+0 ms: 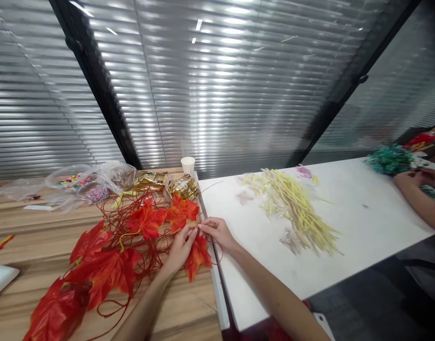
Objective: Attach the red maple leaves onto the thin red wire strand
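My left hand (182, 245) and my right hand (217, 233) meet at the wooden table's right edge, fingertips pinched together. Between them runs a thin yellow cord (192, 223), held at both sides; the exact spot is partly hidden by my fingers. Just below lies a red-orange artificial maple leaf (196, 259), and another maple leaf (182, 212) is above. More maple leaves (109, 274) spread to the left, strung along yellow cord. A tangle of dark red cord (151, 258) lies beneath and around them, with a loop hanging under my right hand.
Gold foil packets (184, 187), a paper cup (188, 166) and clear bags of colourful beads (73, 182) stand along the back. On the white table (253, 279) lies a bundle of yellow stems (303, 208). At far right, another person's hands (416, 179) are beside a teal bunch (390, 158).
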{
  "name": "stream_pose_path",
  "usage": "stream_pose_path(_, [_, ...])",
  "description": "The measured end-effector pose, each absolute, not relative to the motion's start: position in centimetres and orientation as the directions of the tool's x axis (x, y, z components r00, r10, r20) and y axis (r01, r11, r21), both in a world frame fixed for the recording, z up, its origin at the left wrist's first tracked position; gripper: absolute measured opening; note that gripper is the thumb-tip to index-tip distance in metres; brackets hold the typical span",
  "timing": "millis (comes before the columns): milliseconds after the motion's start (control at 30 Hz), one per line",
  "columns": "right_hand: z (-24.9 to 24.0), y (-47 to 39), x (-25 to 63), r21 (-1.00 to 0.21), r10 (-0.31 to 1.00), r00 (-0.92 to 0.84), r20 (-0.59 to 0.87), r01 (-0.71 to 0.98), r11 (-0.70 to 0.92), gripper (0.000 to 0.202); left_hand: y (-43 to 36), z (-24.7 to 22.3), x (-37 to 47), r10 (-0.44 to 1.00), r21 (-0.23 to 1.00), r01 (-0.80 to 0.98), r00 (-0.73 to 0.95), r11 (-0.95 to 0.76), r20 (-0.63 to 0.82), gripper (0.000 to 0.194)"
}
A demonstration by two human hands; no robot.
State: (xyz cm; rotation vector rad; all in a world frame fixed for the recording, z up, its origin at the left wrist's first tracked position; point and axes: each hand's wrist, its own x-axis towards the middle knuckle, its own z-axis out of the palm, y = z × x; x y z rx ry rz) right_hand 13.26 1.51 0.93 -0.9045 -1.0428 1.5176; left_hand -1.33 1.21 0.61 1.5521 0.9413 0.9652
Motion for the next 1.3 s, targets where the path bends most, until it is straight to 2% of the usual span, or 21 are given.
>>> stream_pose_path(133, [1.3, 1.2, 13.4, -0.946, 0.986, -0.169, -0.019, -0.315, -0.072, 0.021, 1.0, 0.9, -1.3, 0.913, 0.971, 0.126, 0.383, -0.203, 0.141, 0.023])
stream_pose_path(400, [1.4, 1.5, 14.3, -0.939, 0.96, -0.266, -0.086, -0.301, -0.167, 0.024, 0.9, 1.0, -1.2, 0.904, 0.946, 0.206, 0.4, -0.25, 0.152, 0.026])
stream_pose_path(667, [1.8, 1.8, 15.7, -0.952, 0.929, -0.352, -0.111, -0.231, -0.201, 0.035, 1.0, 1.0, -1.4, 0.917, 0.932, 0.258, 0.371, -0.255, 0.148, 0.027])
stream_pose_path(833, [1.8, 1.8, 16.1, -0.942, 0.903, -0.394, -0.17, -0.204, -0.266, 0.036, 1.1, 1.1, -1.3, 0.905, 0.917, 0.29, 0.401, -0.272, 0.142, 0.027])
stream_pose_path(1133, [1.3, 2.2, 16.7, -0.883, 0.847, -0.472, -0.244, -0.253, -0.396, 0.035, 1.4, 1.1, -1.3, 0.885, 0.887, 0.331, 0.438, -0.321, 0.157, 0.026])
stream_pose_path(1300, [0.6, 2.5, 17.0, -0.886, 0.831, -0.502, -0.239, -0.238, -0.398, 0.031, 1.3, 1.0, -1.3, 0.869, 0.863, 0.354, 0.462, -0.361, 0.174, 0.026])
